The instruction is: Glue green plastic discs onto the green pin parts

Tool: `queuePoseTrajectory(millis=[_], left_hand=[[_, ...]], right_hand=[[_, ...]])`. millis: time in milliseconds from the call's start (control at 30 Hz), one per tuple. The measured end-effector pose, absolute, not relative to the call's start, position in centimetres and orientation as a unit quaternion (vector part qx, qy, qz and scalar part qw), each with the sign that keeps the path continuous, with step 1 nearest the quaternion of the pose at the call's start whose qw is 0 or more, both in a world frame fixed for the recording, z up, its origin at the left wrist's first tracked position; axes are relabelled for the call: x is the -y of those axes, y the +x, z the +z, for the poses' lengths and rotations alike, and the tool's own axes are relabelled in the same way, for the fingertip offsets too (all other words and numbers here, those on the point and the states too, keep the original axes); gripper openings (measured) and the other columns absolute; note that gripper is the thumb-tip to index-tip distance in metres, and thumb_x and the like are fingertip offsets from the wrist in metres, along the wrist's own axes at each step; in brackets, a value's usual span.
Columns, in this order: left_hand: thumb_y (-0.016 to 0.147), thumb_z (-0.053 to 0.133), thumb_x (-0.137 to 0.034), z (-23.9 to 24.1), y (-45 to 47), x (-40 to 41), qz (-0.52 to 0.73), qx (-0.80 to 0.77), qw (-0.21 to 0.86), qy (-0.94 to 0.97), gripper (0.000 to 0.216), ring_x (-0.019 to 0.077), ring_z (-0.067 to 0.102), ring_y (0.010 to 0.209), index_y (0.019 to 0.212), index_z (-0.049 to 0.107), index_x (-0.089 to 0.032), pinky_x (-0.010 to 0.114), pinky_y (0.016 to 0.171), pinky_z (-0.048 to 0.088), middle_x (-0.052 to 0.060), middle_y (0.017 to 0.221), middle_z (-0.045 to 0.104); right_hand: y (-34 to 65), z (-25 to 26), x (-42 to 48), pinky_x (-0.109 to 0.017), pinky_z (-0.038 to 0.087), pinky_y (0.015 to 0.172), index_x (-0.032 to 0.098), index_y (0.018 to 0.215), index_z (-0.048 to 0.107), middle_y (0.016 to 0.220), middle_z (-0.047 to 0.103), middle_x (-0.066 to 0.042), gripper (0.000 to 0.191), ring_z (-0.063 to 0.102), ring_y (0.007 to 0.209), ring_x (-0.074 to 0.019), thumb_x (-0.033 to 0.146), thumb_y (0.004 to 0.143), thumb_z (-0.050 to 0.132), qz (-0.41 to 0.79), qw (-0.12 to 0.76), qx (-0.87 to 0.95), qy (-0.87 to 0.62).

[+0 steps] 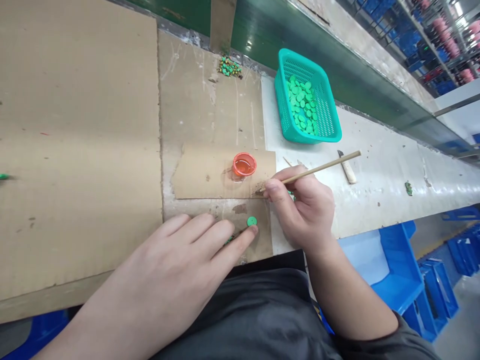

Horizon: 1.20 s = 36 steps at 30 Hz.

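My right hand (305, 210) is closed around a thin wooden brush (318, 170), its tip resting on a cardboard scrap near a small orange cup (244, 164) of liquid. My left hand (180, 270) lies palm down on the bench with fingers stretched out, its forefinger tip touching the cardboard just beside a small green round disc (251, 221). A bit of green shows under the left fingers, too hidden to name.
A teal basket (326, 100) with several green discs stands at the back right. A heap of small green pieces (229, 67) lies at the back. A short white-handled tool (347, 169) lies right of the brush. Cardboard sheets (75, 140) cover the left bench. Blue bins (397, 270) sit below.
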<state>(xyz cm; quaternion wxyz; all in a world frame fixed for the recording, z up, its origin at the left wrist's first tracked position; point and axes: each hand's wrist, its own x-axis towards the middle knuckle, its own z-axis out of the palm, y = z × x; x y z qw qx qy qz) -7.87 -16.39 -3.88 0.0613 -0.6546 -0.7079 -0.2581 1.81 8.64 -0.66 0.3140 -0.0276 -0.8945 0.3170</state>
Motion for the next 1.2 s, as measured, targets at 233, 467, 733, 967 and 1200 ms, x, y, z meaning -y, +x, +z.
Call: queuePoseTrajectory(millis=[233,467,733,967,1200], left_hand=[[0.115,0.047,-0.007,-4.0,-7.8,16.4,-0.256,0.712,0.056,-0.652,0.049,0.0314,0.064,0.101,0.156,0.071,-0.018,0.052,0.089,0.048,0.008,0.111,0.070],[0.114,0.047,-0.008,-3.8,-7.8,16.3,-0.244,0.712,0.070,-0.655,0.051,0.0329,0.062,0.097,0.159,0.070,-0.018,0.053,0.087,0.047,0.010,0.109,0.071],[0.117,0.048,-0.011,-3.9,-8.0,16.4,-0.244,0.705,0.086,-0.660,0.043,0.0314,0.058,0.092,0.147,0.078,-0.019,0.051,0.081,0.046,0.009,0.099,0.065],[0.122,0.041,-0.019,-4.2,-7.7,16.7,-0.210,0.726,0.062,-0.652,0.049,0.0292,0.066,0.100,0.157,0.075,-0.024,0.050,0.084,0.053,0.006,0.111,0.073],[0.123,0.043,-0.016,-4.3,-7.9,16.6,-0.227,0.708,0.074,-0.664,0.045,0.0322,0.060,0.097,0.154,0.074,-0.018,0.052,0.084,0.045,0.008,0.106,0.068]], right_hand=[[1.8,-0.7,-8.5,-0.028,0.066,0.074,0.025,0.097,0.074,0.099,0.091,0.000,0.024,0.083,0.078,-0.0137,0.024,0.119,0.081,0.315,0.323,0.892,-0.018],[3.1,-0.7,-8.0,-0.031,0.064,0.069,0.026,0.107,0.077,0.093,0.086,0.000,0.015,0.080,0.077,-0.0155,0.027,0.122,0.078,0.347,0.332,0.877,-0.005],[4.3,-2.1,-7.5,-0.033,0.065,0.065,0.024,0.110,0.074,0.088,0.081,0.000,0.016,0.078,0.074,-0.0170,0.026,0.126,0.073,0.394,0.333,0.852,0.093],[4.3,-2.4,-7.5,-0.032,0.063,0.066,0.023,0.110,0.074,0.089,0.080,-0.001,0.015,0.078,0.075,-0.0164,0.024,0.125,0.074,0.397,0.337,0.848,0.095],[4.2,-2.2,-7.5,-0.032,0.065,0.066,0.024,0.111,0.074,0.089,0.081,0.000,0.014,0.079,0.076,-0.0171,0.026,0.125,0.074,0.393,0.327,0.854,0.093]])
